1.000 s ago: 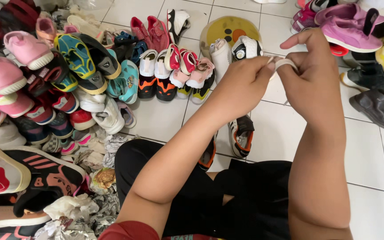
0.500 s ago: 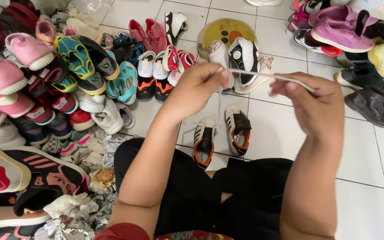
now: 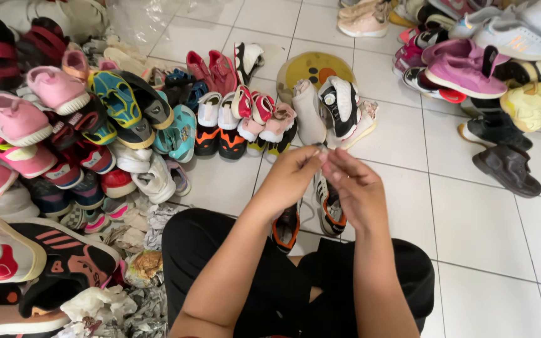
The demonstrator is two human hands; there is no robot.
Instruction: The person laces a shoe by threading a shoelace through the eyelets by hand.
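Note:
I sit cross-legged on a white tiled floor [image 3: 489, 219]. My left hand [image 3: 290, 177] and my right hand [image 3: 356, 188] meet in front of me, fingertips pinched together on a thin pale strip [image 3: 319, 148], perhaps a lace or band; most of it is hidden by the fingers. Right under my hands lies a pair of small black, white and orange shoes [image 3: 331, 211], partly covered by my wrists. Just beyond the hands stands a black-and-white sneaker [image 3: 339, 106] next to a pale shoe [image 3: 308, 112].
Rows and heaps of small colourful shoes [image 3: 120, 106] fill the left side. Crumpled paper [image 3: 101, 303] lies at my left knee. More shoes, purple [image 3: 464, 69], yellow [image 3: 527, 106] and black [image 3: 508, 166], sit at the right. A round yellow mat [image 3: 311, 66] lies ahead.
My hands came down and together. The pale strip, stretched out between them half a second ago, is now bunched at the fingertips.

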